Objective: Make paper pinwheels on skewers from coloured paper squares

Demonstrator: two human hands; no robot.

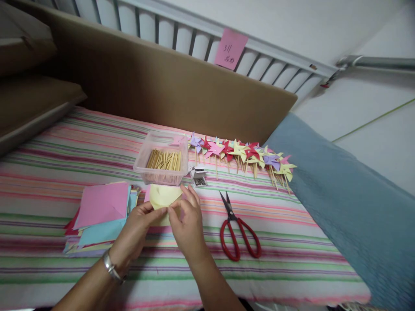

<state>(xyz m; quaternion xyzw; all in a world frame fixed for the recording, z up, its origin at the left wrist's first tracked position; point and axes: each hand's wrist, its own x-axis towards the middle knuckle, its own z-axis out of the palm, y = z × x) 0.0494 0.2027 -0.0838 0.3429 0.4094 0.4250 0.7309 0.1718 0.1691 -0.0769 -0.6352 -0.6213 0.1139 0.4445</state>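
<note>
Both my hands pinch a pale yellow paper sheet (163, 196) just above the striped cloth. My left hand (138, 229), with a metal bracelet on its wrist, grips the sheet's lower left edge. My right hand (186, 224) closes on its right edge, fingers curled over the paper. The sheet bends upward between them. A stack of coloured paper squares (100, 214), pink on top, lies just left of my left hand.
A clear plastic box of wooden sticks (164, 162) stands behind the paper, a small box of pins (199, 178) beside it. Red scissors (238, 235) lie to the right. A row of finished paper pinwheels (243, 153) lines the cardboard wall (168, 93). Blue cloth (340, 194) at right.
</note>
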